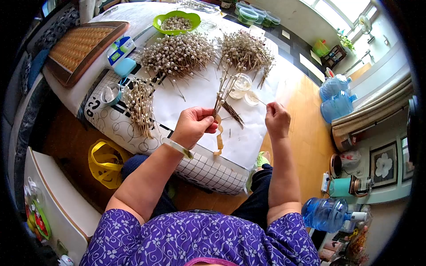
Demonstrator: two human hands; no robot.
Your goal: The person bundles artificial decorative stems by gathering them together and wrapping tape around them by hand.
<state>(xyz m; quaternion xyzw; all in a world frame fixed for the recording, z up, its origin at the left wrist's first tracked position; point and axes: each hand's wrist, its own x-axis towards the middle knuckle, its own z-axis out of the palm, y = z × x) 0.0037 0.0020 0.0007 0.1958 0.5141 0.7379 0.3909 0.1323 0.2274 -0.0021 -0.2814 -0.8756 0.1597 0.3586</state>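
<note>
Between the thumb and fingers of my left hand (195, 126), a small bunch of dried stems with round whitish pods (224, 91) stands roughly upright. A curled tan strip of tape (219, 139) hangs below these fingers. Off to the right, my right hand (278, 119) is closed in a pinch on a thin stick-like piece (261, 101) that points left. Near its tip lies a shallow round dish (251, 98) with pale contents, beside a clear round tub (242, 83). Bare brown stems (234, 113) lie in a small pile on the white paper just beyond my left hand.
Large heaps of dried pods, one at the middle (177, 55) and one at the right (246, 51), cover the far table. A smaller bundle (139, 106) lies left near a tape roll (111, 94). A green bowl (177, 33) of loose pods stands behind.
</note>
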